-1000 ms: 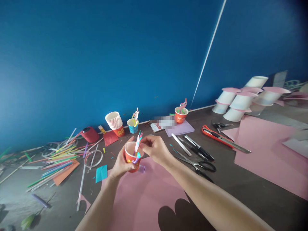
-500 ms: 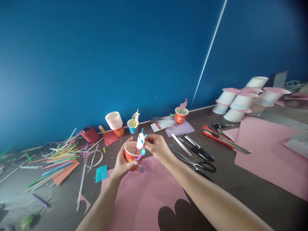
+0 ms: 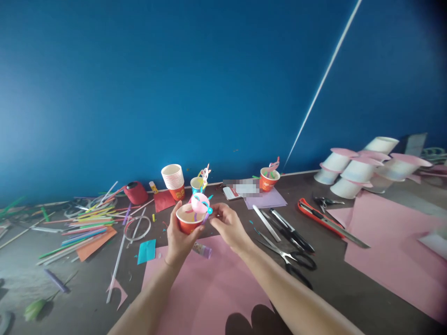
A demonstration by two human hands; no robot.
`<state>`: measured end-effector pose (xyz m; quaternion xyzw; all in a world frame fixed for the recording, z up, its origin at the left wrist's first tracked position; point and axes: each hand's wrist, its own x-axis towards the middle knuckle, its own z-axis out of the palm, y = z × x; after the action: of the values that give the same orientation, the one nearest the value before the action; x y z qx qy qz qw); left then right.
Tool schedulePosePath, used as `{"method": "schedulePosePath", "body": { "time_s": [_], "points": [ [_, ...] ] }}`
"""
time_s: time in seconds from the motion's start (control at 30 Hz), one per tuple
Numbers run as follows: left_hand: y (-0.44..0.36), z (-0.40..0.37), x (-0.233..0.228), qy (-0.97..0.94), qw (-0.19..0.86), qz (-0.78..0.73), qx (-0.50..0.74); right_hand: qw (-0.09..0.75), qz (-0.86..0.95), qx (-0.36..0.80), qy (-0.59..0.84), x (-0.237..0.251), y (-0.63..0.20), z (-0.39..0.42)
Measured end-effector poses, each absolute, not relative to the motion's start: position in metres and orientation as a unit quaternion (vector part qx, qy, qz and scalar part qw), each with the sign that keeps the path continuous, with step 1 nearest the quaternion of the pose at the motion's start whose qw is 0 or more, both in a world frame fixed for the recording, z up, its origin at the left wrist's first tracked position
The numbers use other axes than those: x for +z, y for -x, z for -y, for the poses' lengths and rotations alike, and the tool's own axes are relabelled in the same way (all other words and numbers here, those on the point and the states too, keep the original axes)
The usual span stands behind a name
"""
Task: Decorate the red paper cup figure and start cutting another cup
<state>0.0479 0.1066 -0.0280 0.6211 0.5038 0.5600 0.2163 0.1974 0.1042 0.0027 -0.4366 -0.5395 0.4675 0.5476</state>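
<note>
Steadying a red paper cup (image 3: 187, 227) in my left hand (image 3: 182, 233), with my right hand (image 3: 223, 222) close by its rim.

My left thumb and fingers wrap the cup's sides, probably to keep it from turning, and leave its mouth open to me. It sits by the far edge of the pink sheet (image 3: 206, 293); I cannot tell whether its base touches the tabletop (image 3: 328, 298). A pink paper face (image 3: 200, 203) stands at its rim, beside a purple straw (image 3: 205, 217). My right fingertips are narrowed near that straw, likely for fine work, though I cannot tell if they pinch it. Just nearer lies a small tube (image 3: 202, 250); the scissors (image 3: 287, 256) rest to the right, seemingly for an easy reach.
</note>
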Motion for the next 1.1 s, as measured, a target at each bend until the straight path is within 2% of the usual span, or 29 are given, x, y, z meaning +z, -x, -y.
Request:
{"method": "schedulePosePath", "body": {
  "time_s": [0.27, 0.53, 0.67, 1.1],
  "points": [
    [-0.053, -0.101, -0.03, -0.599, 0.167, -0.544, 0.564, 0.555, 0.499, 0.528, 0.406, -0.007, -0.184, -0.095],
    [-0.047, -0.104, -0.04, -0.686, 0.158, -0.472, 0.531, 0.579, 0.505, 0.412, 0.49, -0.016, -0.195, -0.106],
    [-0.044, -0.106, -0.04, -0.69, 0.145, -0.47, 0.531, 0.578, 0.497, 0.408, 0.502, -0.025, -0.203, -0.112],
    [-0.041, -0.11, -0.029, -0.616, 0.241, -0.494, 0.564, 0.588, 0.501, 0.376, 0.511, -0.033, -0.201, -0.113]
  ]
}}
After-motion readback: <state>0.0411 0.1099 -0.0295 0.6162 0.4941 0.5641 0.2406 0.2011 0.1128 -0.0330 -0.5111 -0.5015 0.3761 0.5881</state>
